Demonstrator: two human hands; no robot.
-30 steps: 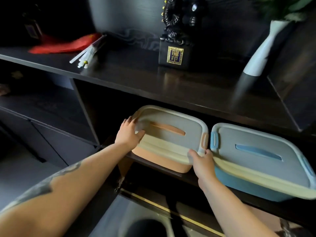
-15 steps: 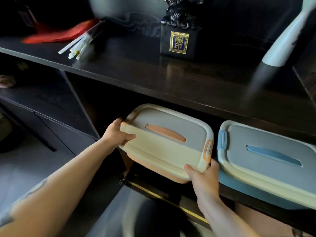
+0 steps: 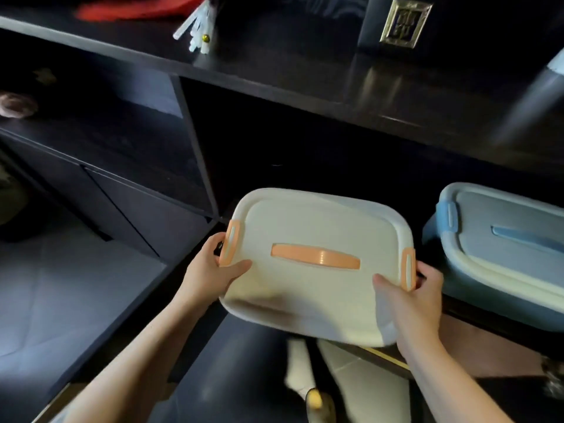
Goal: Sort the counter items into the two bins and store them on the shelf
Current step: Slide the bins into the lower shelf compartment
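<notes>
Gripping orange bin (image 3: pixel 317 264) by its ends, left hand (image 3: pixel 210 270) and right hand (image 3: pixel 412 303) hold it off the shelf (image 3: pixel 195 141); lid closed, contents hidden. Blue bin (image 3: pixel 500 248) shelved beside right hand.

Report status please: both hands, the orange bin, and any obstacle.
Left hand and right hand grip orange bin by its ends. Lid on, bin held clear of shelf. Blue bin sits close right.

A dark wooden shelving unit (image 3: pixel 195 166) is being shown under dim light, divided by an upright panel (image 3: pixel 198 148). Its glossy top board (image 3: pixel 305 83) is being struck by faint reflections. A grey tiled floor (image 3: pixel 61 300) is being lit at lower left. Closed cabinet fronts (image 3: pixel 122 203) are being seen below.
</notes>
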